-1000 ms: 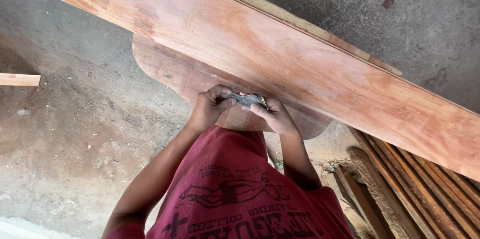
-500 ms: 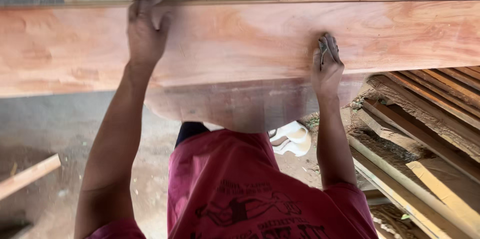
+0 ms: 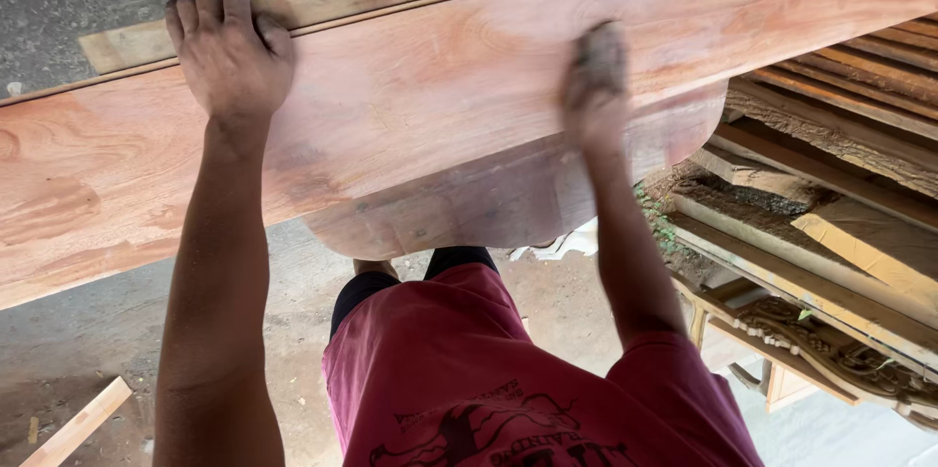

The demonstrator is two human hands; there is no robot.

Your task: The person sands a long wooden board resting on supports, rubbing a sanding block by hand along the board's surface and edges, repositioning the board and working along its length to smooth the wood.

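— What's the person at right now?

— Sanding, by the look of it. The big reddish wooden board [image 3: 420, 125] lies across in front of them, running from the lower left up to the upper right, with a curved lower panel [image 3: 508, 193] hanging under its near edge. The left hand [image 3: 227, 52] is up at the far edge, fingers curled over it, holding the board steady.

— And the other one?

— The right hand [image 3: 593, 86] is pressed flat to the board's face, right of the middle. It's blurred, so it's moving fast. There's a greyish sanding pad [image 3: 598, 45] under the fingertips, I think; the fingers look closed down onto it, but with that blur I can't tell how they grip it.

— So which stage would you say?

— Mid-stroke, I'd judge. The surface around the hand looks a touch paler and smoother than the darker grain out on the left end, so I'd guess plenty of board isn't done yet.

— What does the next stroke want?

— Even pressure along the grain, and the left hand keeping its hold so the board doesn't shift. Near the curved panel's edge a lighter touch, I'd think, so the rim isn't rounded off.

— Anything else about?

— A stack of rough planks [image 3: 840, 184] to the right, a carved piece of furniture [image 3: 831, 350] below them, and a loose stick of wood [image 3: 78, 423] on the concrete floor [image 3: 59, 350] at lower left.
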